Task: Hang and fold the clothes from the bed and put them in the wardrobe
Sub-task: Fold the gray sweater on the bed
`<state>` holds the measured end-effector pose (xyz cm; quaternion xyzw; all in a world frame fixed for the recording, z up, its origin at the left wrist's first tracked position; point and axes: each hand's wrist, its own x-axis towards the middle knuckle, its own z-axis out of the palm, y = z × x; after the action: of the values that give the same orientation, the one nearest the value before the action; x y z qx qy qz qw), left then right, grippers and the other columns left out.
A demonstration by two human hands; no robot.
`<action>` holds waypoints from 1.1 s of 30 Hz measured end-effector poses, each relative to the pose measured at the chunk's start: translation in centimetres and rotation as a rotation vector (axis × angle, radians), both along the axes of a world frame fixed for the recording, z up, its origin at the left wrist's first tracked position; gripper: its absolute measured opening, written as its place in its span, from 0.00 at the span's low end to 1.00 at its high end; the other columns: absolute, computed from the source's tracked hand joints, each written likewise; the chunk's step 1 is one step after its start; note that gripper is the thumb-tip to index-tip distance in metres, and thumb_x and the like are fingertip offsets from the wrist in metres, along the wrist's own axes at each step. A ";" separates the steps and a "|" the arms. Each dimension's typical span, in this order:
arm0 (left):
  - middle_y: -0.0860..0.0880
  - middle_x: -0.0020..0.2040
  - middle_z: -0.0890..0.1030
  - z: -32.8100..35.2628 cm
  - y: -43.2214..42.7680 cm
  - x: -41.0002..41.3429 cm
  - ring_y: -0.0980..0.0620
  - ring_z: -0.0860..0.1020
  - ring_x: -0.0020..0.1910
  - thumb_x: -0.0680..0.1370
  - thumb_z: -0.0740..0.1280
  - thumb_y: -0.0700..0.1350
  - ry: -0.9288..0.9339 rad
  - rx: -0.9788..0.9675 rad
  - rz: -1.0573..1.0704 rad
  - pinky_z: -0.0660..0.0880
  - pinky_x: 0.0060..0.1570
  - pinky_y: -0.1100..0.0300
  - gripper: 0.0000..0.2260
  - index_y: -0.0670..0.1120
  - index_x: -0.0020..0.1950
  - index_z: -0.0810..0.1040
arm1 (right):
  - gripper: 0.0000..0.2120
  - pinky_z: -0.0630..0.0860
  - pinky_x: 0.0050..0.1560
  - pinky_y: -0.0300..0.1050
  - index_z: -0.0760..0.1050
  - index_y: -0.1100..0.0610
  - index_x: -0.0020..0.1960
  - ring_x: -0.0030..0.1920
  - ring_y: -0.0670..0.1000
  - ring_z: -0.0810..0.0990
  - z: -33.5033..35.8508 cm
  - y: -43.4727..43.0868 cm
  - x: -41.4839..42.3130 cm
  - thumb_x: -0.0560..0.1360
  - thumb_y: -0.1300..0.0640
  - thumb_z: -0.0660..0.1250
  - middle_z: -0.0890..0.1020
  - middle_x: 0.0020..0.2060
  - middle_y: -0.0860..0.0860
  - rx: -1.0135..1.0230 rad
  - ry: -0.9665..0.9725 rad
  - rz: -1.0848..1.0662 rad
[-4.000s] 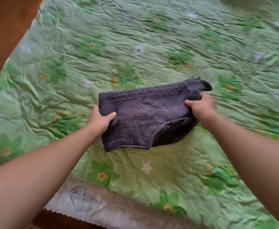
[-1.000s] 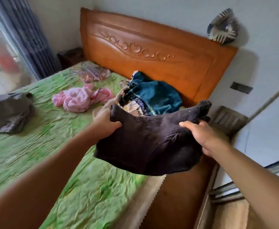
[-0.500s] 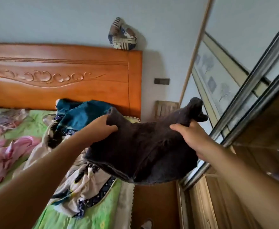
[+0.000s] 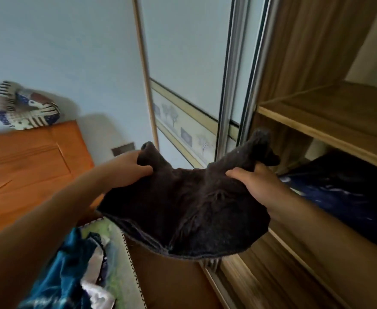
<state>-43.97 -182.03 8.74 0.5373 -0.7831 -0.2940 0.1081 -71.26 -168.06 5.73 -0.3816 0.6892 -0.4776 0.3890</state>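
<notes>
Bedroom corner, viewed from over a person's arms. Nearest, at lower left, teal clothes (image 4: 67, 270) lie heaped on the bed (image 4: 125, 275). Beyond them, the left hand (image 4: 127, 168) and right hand (image 4: 256, 184) each grip an upper corner of a folded dark grey garment (image 4: 189, 210). It sags in the air between them, just beside the open wardrobe (image 4: 305, 52) on the right. Dark blue fabric (image 4: 343, 192) lies inside, below a wooden shelf (image 4: 330, 123). Farther left stands an orange headboard (image 4: 27, 166).
</notes>
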 end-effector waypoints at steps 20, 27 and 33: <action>0.39 0.50 0.84 20.1 7.5 -24.4 0.40 0.85 0.46 0.77 0.70 0.48 0.226 0.053 -0.537 0.83 0.44 0.50 0.12 0.43 0.57 0.78 | 0.23 0.81 0.48 0.52 0.76 0.53 0.63 0.48 0.58 0.85 21.0 19.5 -12.3 0.71 0.46 0.72 0.85 0.51 0.55 -0.168 0.205 -0.594; 0.37 0.50 0.83 21.5 6.6 -35.7 0.40 0.82 0.45 0.78 0.67 0.52 0.301 0.210 -0.587 0.78 0.44 0.54 0.19 0.40 0.63 0.76 | 0.09 0.76 0.42 0.48 0.72 0.55 0.51 0.45 0.58 0.78 24.6 21.6 -19.0 0.78 0.52 0.69 0.77 0.45 0.55 -0.122 0.304 -0.877; 0.44 0.50 0.80 19.4 3.4 -45.6 0.47 0.79 0.45 0.79 0.69 0.52 0.289 0.187 -0.702 0.74 0.41 0.57 0.24 0.42 0.71 0.71 | 0.09 0.79 0.51 0.54 0.75 0.60 0.50 0.50 0.62 0.79 22.5 20.8 -26.5 0.76 0.56 0.71 0.79 0.48 0.59 -0.029 0.419 -1.204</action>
<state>-89.61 -178.60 28.16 0.1974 -0.8657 -0.4559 0.0607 -97.80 -147.30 28.25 -0.0181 0.8380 -0.5369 -0.0956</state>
